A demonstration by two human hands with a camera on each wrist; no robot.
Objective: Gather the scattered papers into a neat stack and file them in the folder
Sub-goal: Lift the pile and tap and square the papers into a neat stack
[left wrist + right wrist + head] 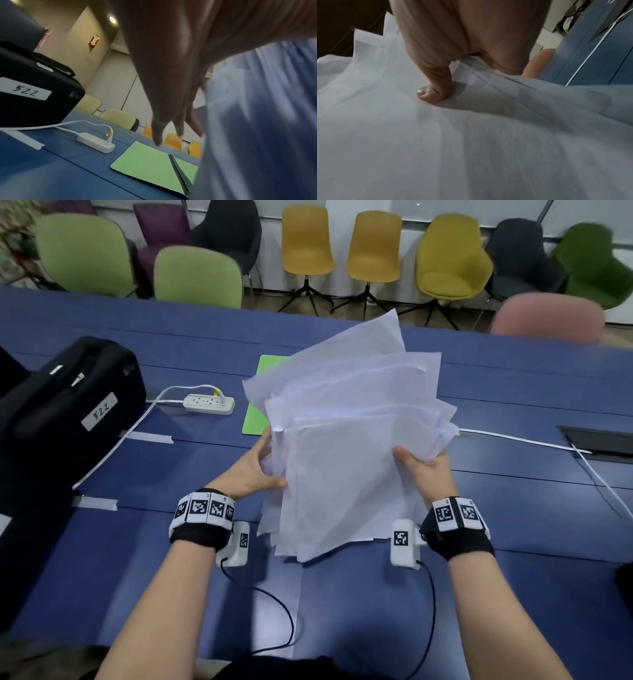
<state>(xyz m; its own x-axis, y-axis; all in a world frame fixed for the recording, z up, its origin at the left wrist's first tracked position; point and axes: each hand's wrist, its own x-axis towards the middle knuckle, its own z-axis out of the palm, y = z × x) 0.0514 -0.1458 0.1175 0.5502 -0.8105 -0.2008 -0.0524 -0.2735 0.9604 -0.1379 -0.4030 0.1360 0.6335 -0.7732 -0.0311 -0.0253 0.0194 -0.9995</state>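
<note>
Both hands are on the papers, a loose, uneven bunch of white sheets held up off the blue bench, fanned out at the top with corners sticking out every which way. The left hand grips the left edge, thumb on the front near the bottom, fingers tucked behind the sheets; from the left wrist view those fingers look fairly straight and lie along the back of the paper. The right hand pinches the right edge, thumb pressed flat on the top sheet, the rest underneath. The green folder lies flat on the bench behind the papers, partly hidden by them in the head view. Left of it there's a white power strip with one plug in, and further left a black case labelled 522.
</note>
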